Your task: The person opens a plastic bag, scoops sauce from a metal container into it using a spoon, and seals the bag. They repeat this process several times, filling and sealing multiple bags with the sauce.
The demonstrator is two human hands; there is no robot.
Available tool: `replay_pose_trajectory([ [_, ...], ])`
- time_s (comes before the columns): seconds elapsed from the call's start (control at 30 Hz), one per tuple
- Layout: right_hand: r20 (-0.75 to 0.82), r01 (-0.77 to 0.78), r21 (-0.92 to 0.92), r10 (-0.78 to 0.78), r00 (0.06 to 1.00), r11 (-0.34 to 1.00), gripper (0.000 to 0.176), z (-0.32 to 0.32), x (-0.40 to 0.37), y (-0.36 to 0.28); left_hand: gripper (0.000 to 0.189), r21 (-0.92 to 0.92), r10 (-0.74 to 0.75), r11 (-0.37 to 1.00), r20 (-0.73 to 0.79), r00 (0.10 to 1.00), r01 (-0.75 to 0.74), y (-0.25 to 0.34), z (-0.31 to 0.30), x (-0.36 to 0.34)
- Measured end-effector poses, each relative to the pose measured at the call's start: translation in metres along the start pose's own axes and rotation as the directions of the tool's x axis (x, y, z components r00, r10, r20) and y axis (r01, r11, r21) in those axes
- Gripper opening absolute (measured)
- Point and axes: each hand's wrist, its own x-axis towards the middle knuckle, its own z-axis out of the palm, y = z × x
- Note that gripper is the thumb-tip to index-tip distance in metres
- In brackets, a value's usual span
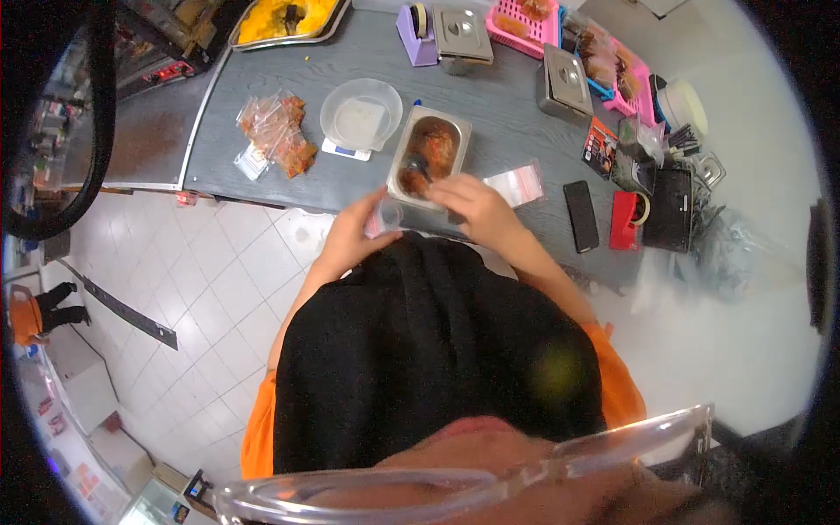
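In the head view, my left hand (352, 234) is closed around a small clear plastic bag (383, 215) with pinkish marks, at the table's front edge. My right hand (479, 210) reaches over the near end of a metal container (466, 140) holding a red, chunky sauce (439, 144). Its fingers are closed on a dark spoon (416, 163), whose bowl sits in the sauce; most of the handle is hidden. To the right of the container lies a stack of flat bags with red stripes (518, 184).
Left of the container, a round clear tub (360, 114) stands on a white scale (346, 151). Filled sauce bags (278, 131) lie farther left. A phone (580, 216), red tape dispenser (626, 220) and lidded metal container (564, 80) are on the right. Pink baskets (525, 33) stand behind.
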Motion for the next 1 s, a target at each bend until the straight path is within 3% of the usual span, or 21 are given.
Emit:
replay_pose_trajectory([
  [0.23,0.182,0.088,0.101,-0.106,0.978,0.991,0.032,-0.001,-0.011,0.005,0.070,-0.013,-0.021,1.000,0.018,1.000,0.021,0.003,0.000,-0.001],
  [0.33,0.114,0.005,0.091,-0.016,0.993,0.996,0.030,-0.008,-0.004,0.011,0.070,-0.024,-0.033,0.999,0.018,0.999,0.034,0.002,0.001,-0.002],
  [0.43,0.229,0.044,0.248,-0.103,0.968,0.968,0.039,-0.004,-0.005,0.027,0.070,0.004,-0.025,1.000,0.008,1.000,0.025,-0.001,0.002,-0.001],
  [0.53,0.336,-0.094,0.202,0.022,0.942,0.975,0.029,-0.004,-0.009,0.048,0.070,-0.017,0.001,1.000,0.012,1.000,-0.001,0.002,0.001,-0.002],
  [0.57,0.154,-0.205,0.260,0.169,0.973,0.944,0.021,-0.002,-0.010,0.050,0.070,-0.012,-0.015,1.000,0.018,1.000,0.015,0.003,0.000,-0.002],
  [0.6,-0.022,-0.295,0.335,0.321,0.947,0.895,0.014,-0.002,-0.008,0.050,0.070,-0.006,-0.032,0.999,0.023,0.999,0.032,0.005,0.000,-0.002],
  [0.63,-0.194,-0.218,0.249,0.269,0.944,0.944,0.012,0.000,-0.005,0.045,0.070,-0.007,-0.035,0.999,0.022,0.999,0.035,0.005,0.001,-0.002],
  [0.67,-0.192,-0.218,0.251,0.269,0.944,0.943,0.012,0.005,-0.004,0.037,0.070,0.003,-0.032,0.999,0.023,0.999,0.032,0.004,0.001,-0.002],
  [0.73,-0.153,-0.420,0.413,0.516,0.843,0.808,0.013,0.017,-0.004,0.021,0.070,0.019,-0.029,0.999,0.027,0.999,0.029,0.004,0.000,-0.002],
  [0.77,-0.243,-0.288,0.312,0.369,0.897,0.905,0.011,0.027,-0.005,0.023,0.070,0.016,-0.030,0.999,0.027,0.999,0.030,0.005,0.000,-0.002],
  [0.87,-0.159,-0.267,0.206,0.301,0.940,0.942,0.011,0.043,-0.012,0.043,0.070,0.019,-0.021,1.000,0.023,1.000,0.021,0.004,0.001,-0.002],
  [1.0,-0.286,-0.376,0.299,0.458,0.842,0.877,0.012,0.039,-0.003,0.054,0.071,0.023,-0.036,0.999,0.027,0.999,0.035,0.005,0.002,-0.003],
])
